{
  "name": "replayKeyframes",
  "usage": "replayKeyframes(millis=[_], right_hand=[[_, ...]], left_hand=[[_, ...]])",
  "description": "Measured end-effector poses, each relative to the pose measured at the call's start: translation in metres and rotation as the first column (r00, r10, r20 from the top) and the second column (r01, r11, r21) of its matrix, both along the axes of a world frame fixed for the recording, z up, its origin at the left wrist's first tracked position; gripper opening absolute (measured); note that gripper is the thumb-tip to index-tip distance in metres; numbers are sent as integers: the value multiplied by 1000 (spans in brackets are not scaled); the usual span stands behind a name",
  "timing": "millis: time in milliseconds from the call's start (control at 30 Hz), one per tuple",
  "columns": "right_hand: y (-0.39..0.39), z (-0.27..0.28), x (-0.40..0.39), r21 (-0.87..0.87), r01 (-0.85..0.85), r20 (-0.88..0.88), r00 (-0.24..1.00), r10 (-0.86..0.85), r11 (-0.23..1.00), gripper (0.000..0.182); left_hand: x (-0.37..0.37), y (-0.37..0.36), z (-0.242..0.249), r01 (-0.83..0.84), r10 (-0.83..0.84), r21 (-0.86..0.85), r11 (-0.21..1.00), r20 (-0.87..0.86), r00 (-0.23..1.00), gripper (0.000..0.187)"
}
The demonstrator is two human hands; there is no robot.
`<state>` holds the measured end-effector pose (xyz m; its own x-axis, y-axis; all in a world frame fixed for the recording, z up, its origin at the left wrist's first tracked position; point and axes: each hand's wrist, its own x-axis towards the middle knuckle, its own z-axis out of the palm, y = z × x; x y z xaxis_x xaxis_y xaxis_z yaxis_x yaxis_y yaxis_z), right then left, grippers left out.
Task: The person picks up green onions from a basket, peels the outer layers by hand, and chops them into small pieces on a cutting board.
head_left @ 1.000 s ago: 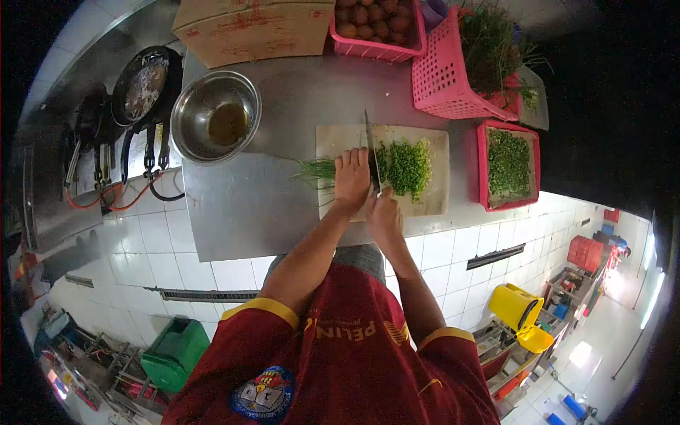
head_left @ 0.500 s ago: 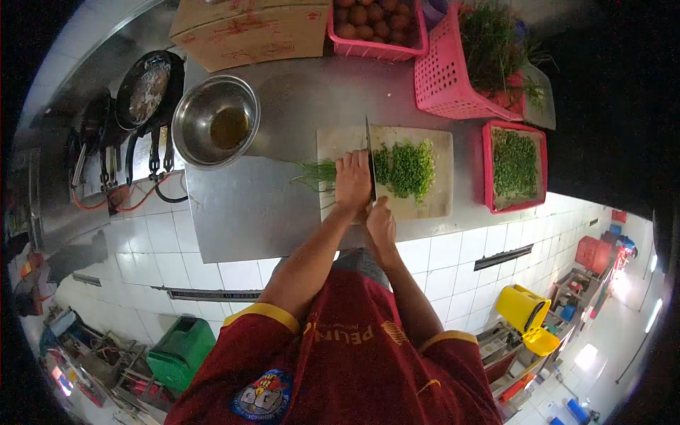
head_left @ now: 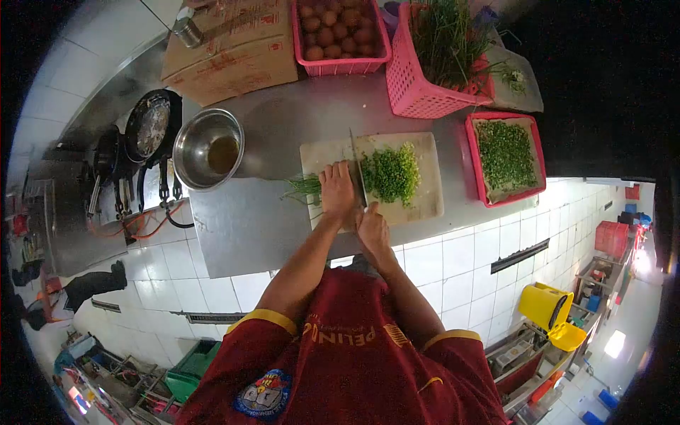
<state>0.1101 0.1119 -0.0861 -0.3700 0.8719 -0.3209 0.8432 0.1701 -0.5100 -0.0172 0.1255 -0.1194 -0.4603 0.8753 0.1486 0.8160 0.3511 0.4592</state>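
Observation:
My right hand [head_left: 372,228] is closed around the handle of a kitchen knife [head_left: 358,166]. The blade stands upright on a pale cutting board [head_left: 431,195], pointing away from me. Just left of the blade, my left hand [head_left: 338,190] presses down on a bunch of green onions [head_left: 304,186], fingers together. Its long green ends stick out past the board's left edge. Right of the blade lies a pile of chopped green onions [head_left: 393,173]. The part of the bunch under my left hand is hidden.
A steel bowl [head_left: 188,152] with brownish liquid stands left on the steel counter [head_left: 241,234]. Behind are a cardboard box [head_left: 234,57], a pink basket of eggs [head_left: 347,67] and a pink basket of greens [head_left: 411,92]. A red-rimmed tray [head_left: 476,166] holds chopped greens at right.
The view has shifted, so the counter and its items appear further left and slightly lower. Both hands stay at the board, with the knife still beside my left fingers.

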Motion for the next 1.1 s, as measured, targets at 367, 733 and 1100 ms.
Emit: replayKeyframes(millis=[367, 733, 1100], right_hand=[[61, 77, 86, 49, -62, -24, 998, 63, 997, 36], [111, 23, 150, 338, -151, -112, 974, 199, 929, 34], [113, 30, 16, 445, -653, -56, 662, 747, 612, 36]], left_hand=[[6, 1, 2, -51, 52, 13, 999, -88, 995, 26], [15, -3, 19, -92, 91, 25, 995, 29, 995, 26], [7, -4, -2, -75, 73, 167, 983, 19, 997, 21]])
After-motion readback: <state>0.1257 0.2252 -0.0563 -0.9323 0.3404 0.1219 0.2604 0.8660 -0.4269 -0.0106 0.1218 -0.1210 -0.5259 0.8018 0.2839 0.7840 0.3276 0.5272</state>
